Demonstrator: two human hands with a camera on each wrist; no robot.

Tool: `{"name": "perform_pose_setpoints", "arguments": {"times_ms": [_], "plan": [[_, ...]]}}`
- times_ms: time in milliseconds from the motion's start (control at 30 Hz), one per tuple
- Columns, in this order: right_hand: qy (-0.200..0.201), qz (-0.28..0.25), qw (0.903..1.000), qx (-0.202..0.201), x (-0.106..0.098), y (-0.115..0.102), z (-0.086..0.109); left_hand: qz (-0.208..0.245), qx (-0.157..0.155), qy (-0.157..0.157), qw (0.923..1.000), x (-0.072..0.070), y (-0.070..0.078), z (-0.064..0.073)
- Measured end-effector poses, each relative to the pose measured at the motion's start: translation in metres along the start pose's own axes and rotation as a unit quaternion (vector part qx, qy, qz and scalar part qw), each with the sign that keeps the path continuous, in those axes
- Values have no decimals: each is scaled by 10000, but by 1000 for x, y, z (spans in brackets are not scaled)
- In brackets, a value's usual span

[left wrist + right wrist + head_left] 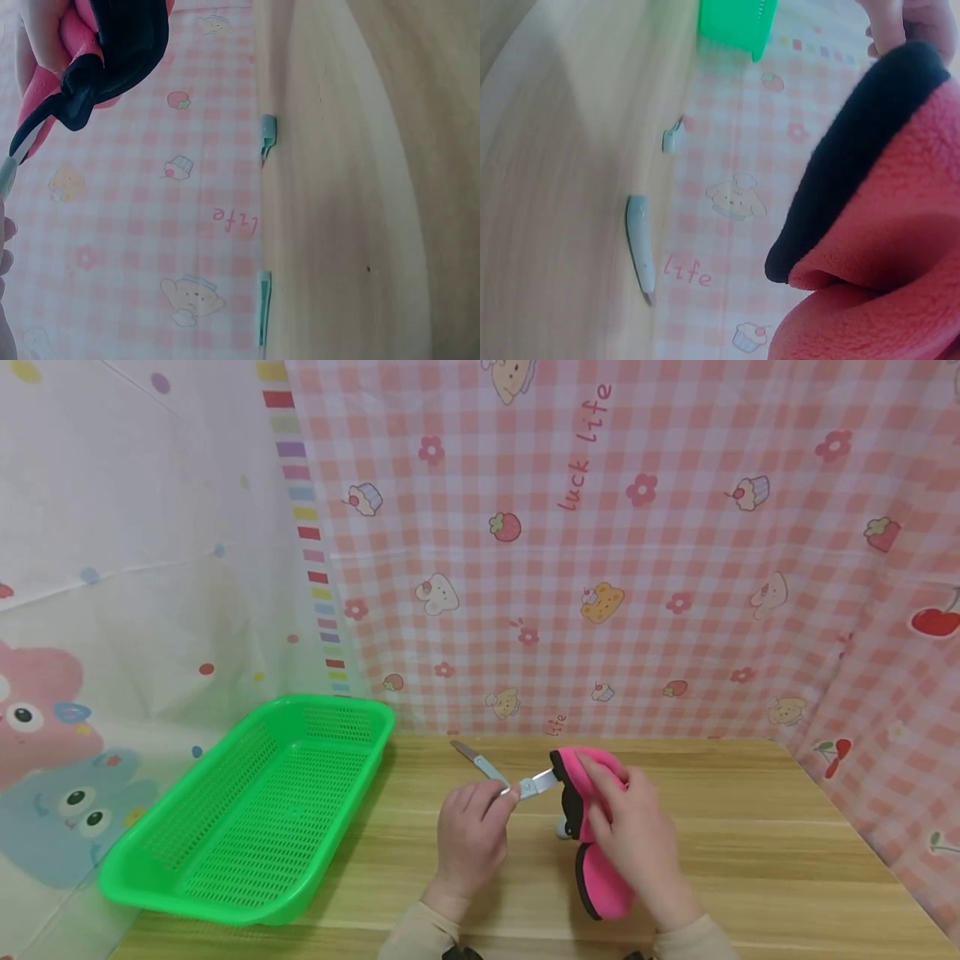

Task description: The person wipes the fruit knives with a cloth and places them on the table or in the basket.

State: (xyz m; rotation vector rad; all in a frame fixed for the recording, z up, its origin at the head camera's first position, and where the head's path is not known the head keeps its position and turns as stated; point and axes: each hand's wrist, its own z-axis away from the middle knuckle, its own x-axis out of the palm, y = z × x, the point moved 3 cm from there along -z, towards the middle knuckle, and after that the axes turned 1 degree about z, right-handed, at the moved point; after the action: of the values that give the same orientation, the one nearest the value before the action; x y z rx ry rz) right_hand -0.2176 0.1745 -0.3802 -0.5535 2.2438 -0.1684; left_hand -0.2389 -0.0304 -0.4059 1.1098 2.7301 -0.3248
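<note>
A pink fleece piece with black trim (596,793), folded into two lobes, is held by my right hand (637,835), fingers over its top. My left hand (474,831) pinches a pale-blue-handled tool (529,787) with a flat metal part that reaches the black trim; how far it goes in is hidden. In the left wrist view the tool's handle (8,176) shows at the edge beside the black trim (82,86). Behind my left hand, a blade-tipped pale-blue tool (480,762) lies on the table. A small pale end (562,828) peeks out beside the fleece.
A green perforated basket (300,881) stands at the left on the wooden table (750,827). In the right wrist view a short pale-blue piece (672,140) and a longer pale-blue tool (640,244) lie on the wood. Patterned cloth (480,568) hangs behind.
</note>
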Motion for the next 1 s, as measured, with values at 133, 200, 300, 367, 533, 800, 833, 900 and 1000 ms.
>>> {"name": "perform_pose_setpoints", "arguments": {"times_ms": [133, 200, 300, 367, 533, 800, 833, 900, 1000], "plan": [[38, -53, 10000, -6, -2, 6, 0, 24, 52, 14, 10000, -1, 1, 0], [62, -100, 9999, 19, -3, 10, 0, 46, 76, -12, 10000, -1, 1, 1], [114, -157, 9998, 98, -5, 17, 2, 81, 108, -88, 9999, -2, 0, 0], [128, -167, 9997, 156, -6, 22, 3, 95, 100, -171, 9998, -3, 0, 0], [-2, -134, 9991, 414, -10, 32, 5, 140, -44, -382, 9992, -6, -2, -1], [-46, -99, 9982, 596, -15, 43, 8, 381, -387, -449, 9975, -10, -6, -8], [-34, -99, 9982, 593, -15, 44, 8, 418, -413, -444, 9973, -10, -7, -9], [-8, -100, 9982, 583, -15, 44, 8, 473, -437, -397, 9971, -11, -10, -12], [-19, -66, 9981, 613, -16, 45, 8, 512, -487, -391, 9967, -12, -15, -17]]}}
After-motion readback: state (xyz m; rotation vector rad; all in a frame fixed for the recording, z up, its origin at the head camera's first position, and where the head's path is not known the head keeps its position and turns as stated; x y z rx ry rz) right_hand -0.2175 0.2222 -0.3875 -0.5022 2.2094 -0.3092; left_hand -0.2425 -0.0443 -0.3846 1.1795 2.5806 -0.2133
